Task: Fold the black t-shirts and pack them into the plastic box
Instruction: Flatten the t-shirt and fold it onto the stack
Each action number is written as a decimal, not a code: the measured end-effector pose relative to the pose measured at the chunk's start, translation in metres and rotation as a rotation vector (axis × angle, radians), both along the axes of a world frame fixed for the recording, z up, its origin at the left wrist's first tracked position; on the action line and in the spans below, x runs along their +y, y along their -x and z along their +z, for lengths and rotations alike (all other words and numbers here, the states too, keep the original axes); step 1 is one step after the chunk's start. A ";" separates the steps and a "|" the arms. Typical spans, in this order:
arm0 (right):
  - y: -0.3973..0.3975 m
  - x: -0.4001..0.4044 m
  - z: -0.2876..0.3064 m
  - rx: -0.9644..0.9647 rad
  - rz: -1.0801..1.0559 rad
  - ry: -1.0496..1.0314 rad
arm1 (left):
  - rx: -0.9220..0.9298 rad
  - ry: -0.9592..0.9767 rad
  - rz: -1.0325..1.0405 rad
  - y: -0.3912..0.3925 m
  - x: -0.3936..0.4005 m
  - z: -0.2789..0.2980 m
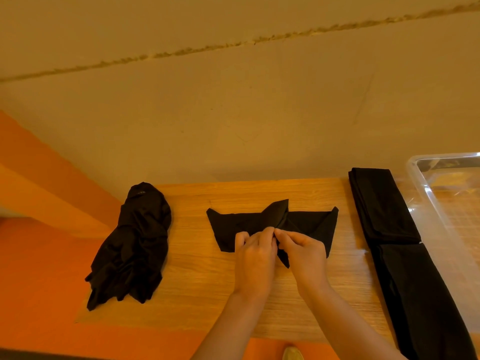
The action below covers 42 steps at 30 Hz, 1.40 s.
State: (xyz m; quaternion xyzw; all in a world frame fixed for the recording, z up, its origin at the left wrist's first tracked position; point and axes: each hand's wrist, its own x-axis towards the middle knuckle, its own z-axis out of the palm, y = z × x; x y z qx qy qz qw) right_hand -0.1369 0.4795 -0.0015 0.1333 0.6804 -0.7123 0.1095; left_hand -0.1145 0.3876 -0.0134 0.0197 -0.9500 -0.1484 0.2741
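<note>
T-shirt (249, 224) under left hand (255, 258), right hand (302, 252).

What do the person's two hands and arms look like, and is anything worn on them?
Both the left hand and the right hand are bare: no gloves, rings, watch or bracelet show. The forearms are bare too, with no sleeve visible up to the bottom edge of the picture. No markings show on them.

Black t-shirts (272, 224), wood-grain table (202, 281), clear plastic box (441, 203).
</note>
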 end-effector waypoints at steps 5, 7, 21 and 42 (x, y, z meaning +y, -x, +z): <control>0.003 0.007 0.004 -0.134 0.059 0.114 | -0.017 -0.076 0.007 -0.001 -0.001 -0.007; 0.007 0.011 0.005 -0.189 0.083 0.132 | -0.055 -0.071 0.000 -0.004 -0.002 -0.011; 0.001 0.005 -0.008 0.166 0.191 -0.324 | -0.790 -0.563 0.166 0.081 -0.021 0.016; -0.004 0.018 -0.026 0.476 0.285 -0.528 | -0.964 -0.163 -0.299 0.213 -0.022 -0.008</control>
